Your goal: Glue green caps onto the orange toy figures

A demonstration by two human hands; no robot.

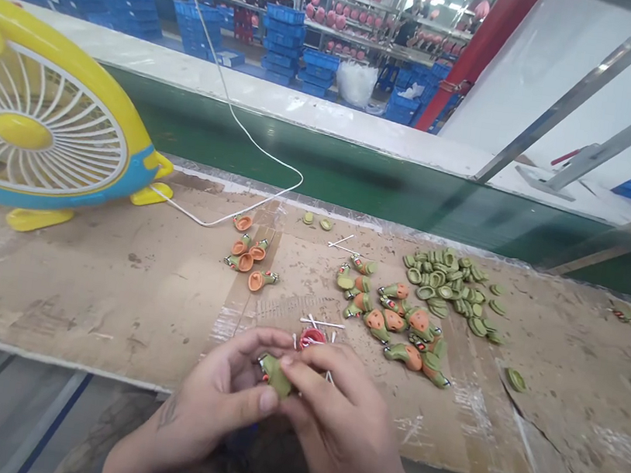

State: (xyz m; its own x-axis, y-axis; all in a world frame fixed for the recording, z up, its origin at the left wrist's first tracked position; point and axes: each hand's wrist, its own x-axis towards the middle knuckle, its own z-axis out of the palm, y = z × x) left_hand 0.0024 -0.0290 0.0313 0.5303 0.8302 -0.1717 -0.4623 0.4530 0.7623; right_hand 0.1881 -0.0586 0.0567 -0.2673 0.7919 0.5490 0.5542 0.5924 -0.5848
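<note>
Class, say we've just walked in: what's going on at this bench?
A person's left hand and right hand grip a small green figure. Just beyond, some swabs lie by a red dish. More figures lie on the cardboard in two groups, the larger to the right, near a pile of green pieces. A fan stands at far left.

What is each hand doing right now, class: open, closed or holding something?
Left hand: closed, holding a small green toy.
Right hand: closed, holding the same toy.

Fingers around small green figure, green pieces piled, yellow fan
</note>
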